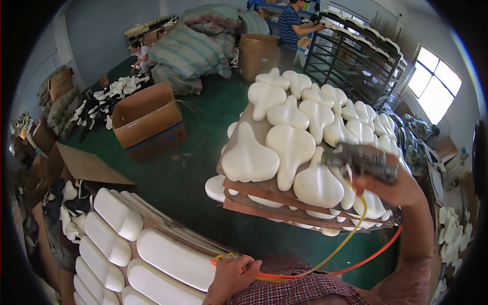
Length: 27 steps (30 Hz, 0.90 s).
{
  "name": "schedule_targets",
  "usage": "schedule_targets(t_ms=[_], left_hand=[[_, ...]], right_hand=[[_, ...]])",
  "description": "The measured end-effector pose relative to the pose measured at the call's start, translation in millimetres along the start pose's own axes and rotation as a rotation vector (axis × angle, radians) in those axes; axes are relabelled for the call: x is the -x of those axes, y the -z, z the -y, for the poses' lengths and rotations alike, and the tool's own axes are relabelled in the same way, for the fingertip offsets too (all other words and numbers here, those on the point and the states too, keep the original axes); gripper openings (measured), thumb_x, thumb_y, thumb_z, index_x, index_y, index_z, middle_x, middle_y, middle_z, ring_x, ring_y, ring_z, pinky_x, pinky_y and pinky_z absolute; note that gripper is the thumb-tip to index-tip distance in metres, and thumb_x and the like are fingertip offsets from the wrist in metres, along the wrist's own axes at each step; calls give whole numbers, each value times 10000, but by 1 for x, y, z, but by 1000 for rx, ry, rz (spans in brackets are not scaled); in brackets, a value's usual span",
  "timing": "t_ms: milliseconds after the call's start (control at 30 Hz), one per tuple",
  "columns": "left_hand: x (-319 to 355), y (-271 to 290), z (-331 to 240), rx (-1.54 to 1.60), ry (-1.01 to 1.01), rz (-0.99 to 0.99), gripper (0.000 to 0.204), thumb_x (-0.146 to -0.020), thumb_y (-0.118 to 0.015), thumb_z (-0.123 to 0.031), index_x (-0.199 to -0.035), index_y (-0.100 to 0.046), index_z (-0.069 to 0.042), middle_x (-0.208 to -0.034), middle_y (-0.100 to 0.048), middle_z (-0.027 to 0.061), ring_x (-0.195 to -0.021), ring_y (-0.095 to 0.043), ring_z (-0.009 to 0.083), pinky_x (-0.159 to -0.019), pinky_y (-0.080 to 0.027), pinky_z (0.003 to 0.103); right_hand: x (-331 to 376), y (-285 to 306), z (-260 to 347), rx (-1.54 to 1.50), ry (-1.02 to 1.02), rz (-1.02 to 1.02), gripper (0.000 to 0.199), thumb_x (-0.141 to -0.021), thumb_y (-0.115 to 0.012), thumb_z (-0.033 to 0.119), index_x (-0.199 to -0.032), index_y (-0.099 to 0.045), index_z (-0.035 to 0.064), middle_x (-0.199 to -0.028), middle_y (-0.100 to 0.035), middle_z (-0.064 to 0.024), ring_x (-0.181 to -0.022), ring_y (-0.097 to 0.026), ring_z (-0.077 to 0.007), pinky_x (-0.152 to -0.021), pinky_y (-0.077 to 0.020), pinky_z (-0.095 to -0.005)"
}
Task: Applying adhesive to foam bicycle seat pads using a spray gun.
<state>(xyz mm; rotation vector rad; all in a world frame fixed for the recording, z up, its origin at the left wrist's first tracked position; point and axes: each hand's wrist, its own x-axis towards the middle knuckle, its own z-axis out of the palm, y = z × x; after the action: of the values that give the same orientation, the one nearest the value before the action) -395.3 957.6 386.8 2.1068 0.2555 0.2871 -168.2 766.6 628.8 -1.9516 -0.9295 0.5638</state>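
Note:
My right hand [394, 184] grips a dark spray gun [367, 161], blurred by motion, above the right part of a stack of boards. A yellow hose [363, 211] hangs from the gun and curves down to the lower left. My left hand [235, 275] is closed around this hose and an orange hose [356, 265], low in the middle beside long white foam pads [175, 254]. White saddle-shaped foam pads [318, 184] lie close together on the top board [251, 192]; one pad [250, 155] sits at its near left corner. The gun hides part of the pads behind it.
More pads stick out between the stacked boards. A cardboard box [147, 114] stands on the green floor [203, 137] at left. Behind are bulging striped sacks [190, 48], a tall carton [256, 55] and a person [290, 28] at a dark rack [351, 61]. Another person [142, 57] sits far left.

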Motion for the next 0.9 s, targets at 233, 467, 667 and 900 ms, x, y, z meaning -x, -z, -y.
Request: schedule_targets(t_ms=[233,467,667,900], left_hand=[[-2,-7,-11,-9,-2,76,238,-800,-632,-307,-710,-615,-87,-509,-564,73,-476,-586,226,-454,-439,328],[-6,-34,-24,-60,30,66,235,-804,-627,-307,-717,-615,-89,-513,-565,68,-474,-579,236,-471,-437,347],[-25,-81,-57,-117,65,78,241,-799,-632,-307,-708,-608,-86,-505,-558,63,-469,-575,240,-463,-435,355],[-50,-161,-107,-149,128,51,246,-799,-628,-310,-703,-608,-84,-508,-555,73,-482,-577,250,-468,-442,353]], right_hand=[[4,-8,-1,4,-4,-46,476,-832,-619,87,-1256,-434,-27,-844,-573,-20,-665,-550,-80,-583,-470,-224],[23,15,-24,-78,-8,113,480,-816,-624,80,-1256,-451,0,-890,-610,-32,-753,-544,-68,-688,-445,-225],[24,77,-65,-99,49,15,473,-817,-627,76,-1246,-452,-15,-833,-590,-23,-680,-527,-51,-590,-441,-214],[47,163,-128,-20,98,12,477,-815,-640,98,-1244,-459,-4,-846,-608,-41,-679,-565,-82,-644,-477,-240]])
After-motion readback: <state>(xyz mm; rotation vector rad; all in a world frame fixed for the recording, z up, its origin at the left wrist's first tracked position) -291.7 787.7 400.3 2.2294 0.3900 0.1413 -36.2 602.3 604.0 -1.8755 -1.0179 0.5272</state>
